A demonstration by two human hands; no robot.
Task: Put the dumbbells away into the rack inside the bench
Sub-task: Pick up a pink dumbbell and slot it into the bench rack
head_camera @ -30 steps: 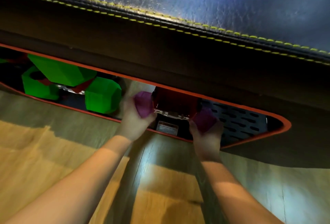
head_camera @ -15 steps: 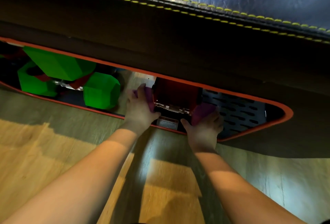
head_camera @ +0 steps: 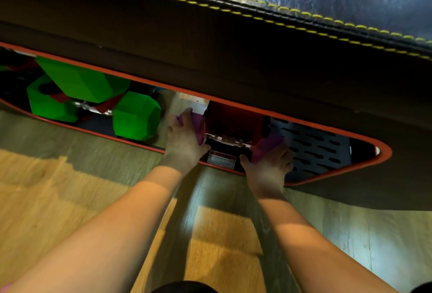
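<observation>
The purple dumbbell lies in the orange-rimmed opening in the bench's side, its long axis running along the opening from left to right and dipping slightly to the right; its chrome handle sits against the front of a red bracket of the rack. The left hand has its grip wrapped over the left purple head, and the right hand has its grip cupped under and around the right head. Just below the handle, at the opening's front edge, a small caution label shows; its fine print is too small to read. Right of the hands lies a black slotted plate. Toward the opening's left end rest green dumbbells. Wooden floor lies below.
</observation>
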